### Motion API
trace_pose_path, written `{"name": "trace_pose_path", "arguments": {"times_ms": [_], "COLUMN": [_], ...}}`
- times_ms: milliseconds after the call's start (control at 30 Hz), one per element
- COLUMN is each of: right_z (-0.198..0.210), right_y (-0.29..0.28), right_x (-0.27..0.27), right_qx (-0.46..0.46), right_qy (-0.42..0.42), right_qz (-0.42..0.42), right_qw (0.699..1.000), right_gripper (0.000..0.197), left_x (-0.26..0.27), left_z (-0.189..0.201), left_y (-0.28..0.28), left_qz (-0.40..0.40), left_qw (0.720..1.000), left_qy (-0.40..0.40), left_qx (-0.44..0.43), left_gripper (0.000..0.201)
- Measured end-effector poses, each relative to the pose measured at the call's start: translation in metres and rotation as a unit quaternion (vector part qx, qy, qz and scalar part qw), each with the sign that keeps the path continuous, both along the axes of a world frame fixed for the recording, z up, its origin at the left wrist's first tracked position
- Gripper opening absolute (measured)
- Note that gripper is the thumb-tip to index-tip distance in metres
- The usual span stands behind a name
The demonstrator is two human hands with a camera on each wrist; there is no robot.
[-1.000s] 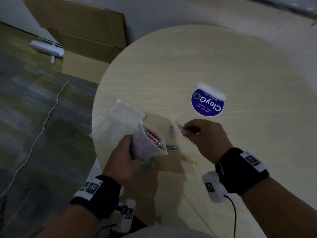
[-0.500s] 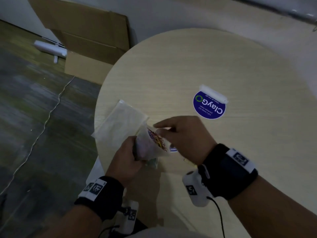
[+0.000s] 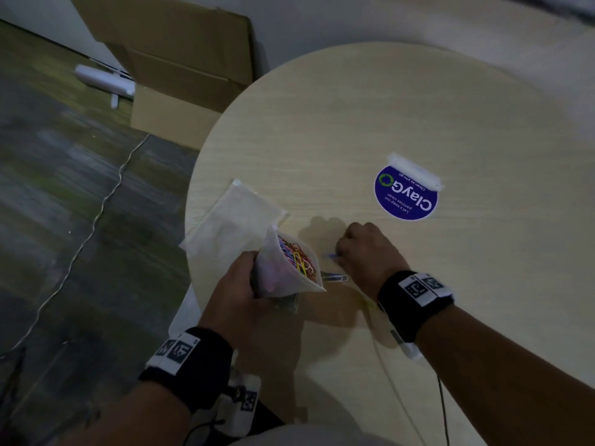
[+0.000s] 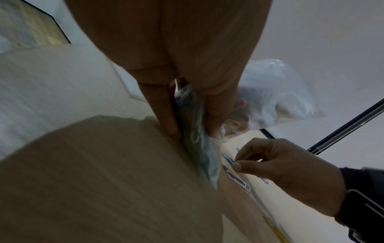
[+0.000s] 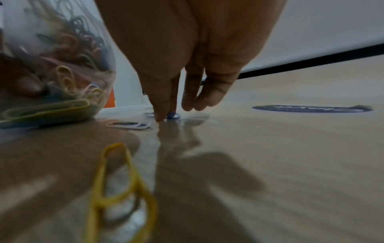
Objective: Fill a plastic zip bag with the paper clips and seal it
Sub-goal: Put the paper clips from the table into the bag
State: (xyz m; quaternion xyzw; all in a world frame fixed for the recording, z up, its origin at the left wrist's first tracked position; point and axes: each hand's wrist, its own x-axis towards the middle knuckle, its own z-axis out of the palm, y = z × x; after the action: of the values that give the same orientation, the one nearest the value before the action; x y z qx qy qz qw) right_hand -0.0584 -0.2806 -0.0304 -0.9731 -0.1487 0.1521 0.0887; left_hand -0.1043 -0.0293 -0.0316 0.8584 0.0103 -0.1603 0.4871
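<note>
My left hand point(image 3: 257, 281) grips a clear zip bag point(image 3: 289, 268) by its lower part and holds it upright at the table's near left, mouth open. Many coloured paper clips point(image 3: 297, 257) lie inside. To its right, my right hand point(image 3: 338, 255) is down on the table, thumb and forefinger pinching a blue paper clip point(image 3: 330, 255) that lies flat. In the right wrist view the fingertips point(image 5: 160, 117) touch the wood beside that blue clip point(image 5: 173, 115). A white clip point(image 5: 129, 125) and a yellow clip point(image 5: 122, 189) lie loose nearby.
A stack of spare clear bags point(image 3: 235, 217) lies behind the held bag at the table's left edge. A round blue sticker point(image 3: 405, 194) is on the round wooden table point(image 3: 418, 107). Cardboard boxes point(image 3: 180, 75) stand on the floor at the left.
A second ago my right hand held a clip above the table. It moved to the bag's mouth, then returned to the table and now pinches the blue clip. The left hand stayed put.
</note>
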Motion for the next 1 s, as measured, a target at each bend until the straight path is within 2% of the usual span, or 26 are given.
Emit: {"name": "trace_pose_path", "arguments": {"times_ms": [167, 333, 467, 533, 600, 667, 733, 833, 1000], "right_z": [-0.001, -0.004, 0.0, 0.0, -0.002, -0.004, -0.003, 0.002, 0.003], "right_y": [0.004, 0.003, 0.001, -0.001, -0.004, -0.009, -0.015, -0.03, -0.052], "right_x": [-0.009, -0.028, -0.038, -0.04, -0.039, -0.035, -0.031, -0.027, -0.042], "right_qx": [0.037, 0.055, 0.048, 0.062, 0.087, 0.073, 0.044, 0.053, 0.065], "right_qy": [0.026, 0.048, 0.051, 0.061, 0.066, 0.076, 0.09, 0.088, 0.103], "right_qz": [-0.004, 0.044, 0.057, 0.028, -0.025, -0.048, -0.044, -0.074, -0.144], "right_qw": [0.999, 0.996, 0.996, 0.996, 0.994, 0.993, 0.994, 0.992, 0.982], "right_gripper": [0.012, 0.034, 0.02, 0.013, 0.022, 0.028, 0.02, 0.012, 0.013], "left_x": [0.001, 0.001, 0.0, -0.001, -0.001, -0.002, -0.003, -0.003, -0.002], "left_z": [0.001, -0.001, 0.001, 0.004, 0.004, 0.0, -0.003, -0.005, -0.008], "left_y": [0.001, 0.002, 0.0, -0.002, -0.002, -0.001, 0.0, 0.0, 0.001], "left_qz": [-0.002, -0.004, -0.003, -0.003, -0.003, -0.001, -0.003, -0.008, -0.003], "left_qw": [1.0, 1.0, 1.0, 1.0, 1.0, 0.999, 0.999, 0.998, 0.998], "left_qy": [0.0, 0.005, 0.01, 0.007, 0.001, -0.005, -0.008, -0.018, -0.016], "left_qx": [0.0, 0.015, 0.014, 0.017, 0.022, 0.032, 0.046, 0.053, 0.053], "left_gripper": [0.058, 0.061, 0.059, 0.06, 0.059, 0.058, 0.059, 0.06, 0.059]}}
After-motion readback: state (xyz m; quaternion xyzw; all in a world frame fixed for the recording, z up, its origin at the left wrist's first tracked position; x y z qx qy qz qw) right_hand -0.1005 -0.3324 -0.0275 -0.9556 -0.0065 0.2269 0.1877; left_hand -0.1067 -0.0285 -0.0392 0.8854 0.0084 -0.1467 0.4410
